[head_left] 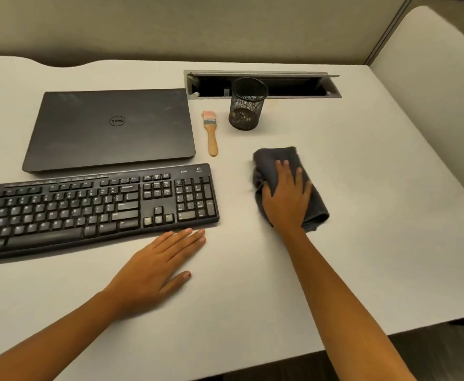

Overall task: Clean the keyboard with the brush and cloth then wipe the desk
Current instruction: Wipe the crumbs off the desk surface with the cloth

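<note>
While the right hand presses flat, fingers spread, on the cloth at three o'clock of the keyboard, overlapping strokes suit the desk. The left hand rests open, bracing; the brush lies at the cloth's ten o'clock.

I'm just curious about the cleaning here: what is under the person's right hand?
A dark grey cloth lies on the desk under the right hand, which presses flat on it. The cloth's middle and the desk beneath it are covered from view.

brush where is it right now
In the head view the brush lies flat on the desk, untouched, between the closed laptop on its left and the mesh cup on its right, just behind the keyboard.
</note>
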A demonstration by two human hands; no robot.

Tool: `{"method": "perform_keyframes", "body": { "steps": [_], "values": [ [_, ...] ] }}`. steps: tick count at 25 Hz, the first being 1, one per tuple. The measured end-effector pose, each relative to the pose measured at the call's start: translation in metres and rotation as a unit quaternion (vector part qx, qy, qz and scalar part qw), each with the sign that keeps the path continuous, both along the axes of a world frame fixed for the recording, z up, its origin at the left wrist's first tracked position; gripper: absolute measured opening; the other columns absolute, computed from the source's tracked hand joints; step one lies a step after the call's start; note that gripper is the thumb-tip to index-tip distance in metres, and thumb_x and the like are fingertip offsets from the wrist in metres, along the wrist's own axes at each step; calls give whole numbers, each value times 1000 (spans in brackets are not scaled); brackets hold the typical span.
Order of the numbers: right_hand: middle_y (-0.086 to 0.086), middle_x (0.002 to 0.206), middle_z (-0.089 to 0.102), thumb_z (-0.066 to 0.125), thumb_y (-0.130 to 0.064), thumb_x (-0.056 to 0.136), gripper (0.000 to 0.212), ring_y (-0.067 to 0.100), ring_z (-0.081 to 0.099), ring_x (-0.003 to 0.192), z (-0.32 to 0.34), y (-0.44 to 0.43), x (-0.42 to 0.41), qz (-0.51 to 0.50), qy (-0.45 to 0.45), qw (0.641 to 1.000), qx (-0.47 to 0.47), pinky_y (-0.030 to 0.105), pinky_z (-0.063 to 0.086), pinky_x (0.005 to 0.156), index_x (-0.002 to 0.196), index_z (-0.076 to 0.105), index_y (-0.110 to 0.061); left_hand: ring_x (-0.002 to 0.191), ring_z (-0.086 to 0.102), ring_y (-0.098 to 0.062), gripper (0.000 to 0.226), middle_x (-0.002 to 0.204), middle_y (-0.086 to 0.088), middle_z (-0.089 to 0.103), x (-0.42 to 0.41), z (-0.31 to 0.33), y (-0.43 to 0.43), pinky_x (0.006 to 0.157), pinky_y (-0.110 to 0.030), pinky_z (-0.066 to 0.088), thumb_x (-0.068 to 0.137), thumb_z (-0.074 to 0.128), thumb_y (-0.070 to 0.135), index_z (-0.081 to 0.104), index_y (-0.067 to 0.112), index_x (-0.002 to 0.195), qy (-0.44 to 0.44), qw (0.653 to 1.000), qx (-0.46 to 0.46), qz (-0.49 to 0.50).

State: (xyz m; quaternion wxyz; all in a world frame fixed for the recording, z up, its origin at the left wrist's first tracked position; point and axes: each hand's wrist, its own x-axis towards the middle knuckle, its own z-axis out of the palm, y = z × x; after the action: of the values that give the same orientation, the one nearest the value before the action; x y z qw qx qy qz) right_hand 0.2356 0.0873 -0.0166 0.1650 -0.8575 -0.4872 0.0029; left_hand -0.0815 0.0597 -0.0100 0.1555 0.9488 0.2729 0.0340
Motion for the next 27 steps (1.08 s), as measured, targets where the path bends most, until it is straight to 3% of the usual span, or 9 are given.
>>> {"method": "perform_keyframes", "body": {
  "steps": [3,9,13,15,17,20,23,25,27],
  "values": [
    [-7,157,26,42,-44,94,59,24,16,147,2,1,20,107,-19,994,-24,55,-2,117,150,28,-28,150,5,-9,60,164,13,6,1,0,0,120,-35,9,103,26,48,10,27,157,2,1000,4,3],
    [-5,159,20,44,-45,95,62,26,6,148,13,-39,137,-203,63,977,-20,66,-9,111,151,23,-28,150,7,-9,60,163,13,8,2,1,0,120,-35,10,103,27,47,12,26,157,5,1000,11,-1],
    [-5,161,16,41,-45,97,64,29,4,148,14,-94,101,-321,68,944,-25,69,-3,110,153,18,-25,150,7,-8,60,163,15,7,1,0,-1,121,-36,10,103,26,48,10,28,157,4,1000,11,0],
    [-5,160,19,43,-44,95,64,28,9,148,10,-113,39,-210,35,977,-6,64,0,113,152,22,-24,150,6,-7,60,163,15,6,1,0,-1,121,-36,10,103,26,48,9,28,157,5,1000,13,0],
    [-8,159,19,42,-47,93,64,24,10,148,4,-135,-33,26,-2,1000,-8,57,-2,115,152,24,-27,150,6,-7,60,163,14,6,2,-1,-1,121,-35,9,103,25,48,8,29,157,5,1000,12,1],
    [-15,159,15,37,-50,93,63,14,4,149,7,-170,-57,241,2,970,-43,54,2,118,151,19,-36,150,4,-7,59,163,13,7,1,-2,-3,122,-34,7,103,22,47,7,28,157,7,1000,21,-1],
    [-7,156,28,41,-46,93,60,19,17,146,7,-195,4,48,5,999,-17,54,9,117,150,27,-32,149,3,-4,55,162,15,9,-5,-6,-8,122,-33,4,103,18,45,12,31,156,-16,1000,0,22],
    [-1,154,33,43,-43,95,57,23,20,145,10,-208,44,-148,24,989,-15,57,9,116,149,31,-27,149,6,-4,53,161,16,15,-10,-10,-11,122,-34,4,103,16,43,19,32,155,-55,997,-35,42],
    [-1,156,30,42,-43,96,57,24,17,146,11,-214,46,-236,24,971,-20,61,8,114,149,30,-26,149,11,-5,54,160,15,20,-21,-12,-17,122,-32,4,101,16,44,24,30,153,-87,993,-55,59]
  ]
}}
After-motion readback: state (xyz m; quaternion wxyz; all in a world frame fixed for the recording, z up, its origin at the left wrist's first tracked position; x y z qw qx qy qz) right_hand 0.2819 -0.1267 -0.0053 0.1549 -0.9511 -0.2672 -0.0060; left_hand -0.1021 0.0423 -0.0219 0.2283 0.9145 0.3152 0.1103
